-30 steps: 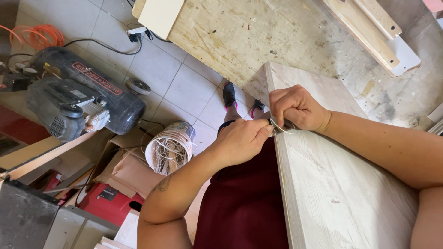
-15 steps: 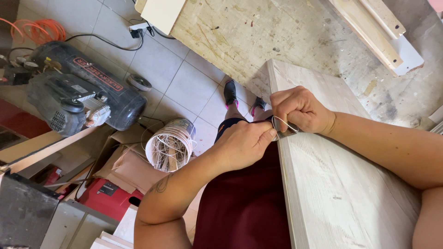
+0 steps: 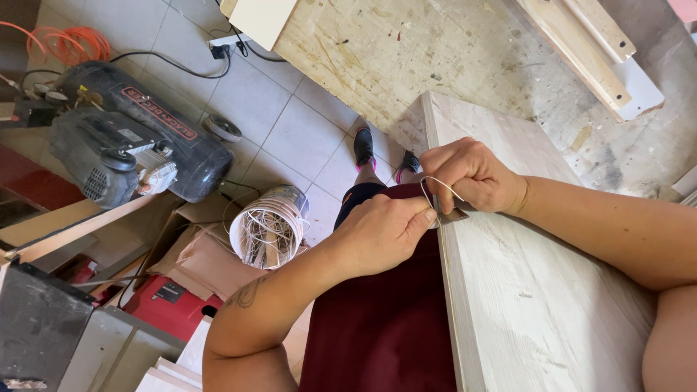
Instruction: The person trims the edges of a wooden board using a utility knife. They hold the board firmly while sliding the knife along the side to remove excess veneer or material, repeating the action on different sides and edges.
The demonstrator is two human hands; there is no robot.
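Since the earlier frame both hands have slid a little further along the panel edge, and the thin curl at the blade has grown longer. Left hand (image 3: 377, 234) is seen closed on one end of a small flat metal scraper (image 3: 446, 215); right hand (image 3: 468, 174) is closed on the other end, fingers curled tight over it. Scraper is held against the near long edge of the pale wood-grain panel (image 3: 537, 290), which is laid flat on a worn workbench (image 3: 406, 51). A thin white shaving (image 3: 439, 181) is looped up beside the right hand's fingers. Most of the blade is hidden by the fingers.

Left of the panel, below on the tiled floor, a white bucket (image 3: 270, 229) filled with pale trim strips is seen, with cardboard (image 3: 196, 254) beside it. Further left of the panel a black air compressor (image 3: 131, 141) with a red-and-white label strip lies, an orange hose (image 3: 65, 43) coiled behind it. A red box (image 3: 167, 305) is seen under the cardboard. Wooden battens (image 3: 581, 43) lie beyond the panel's far end.
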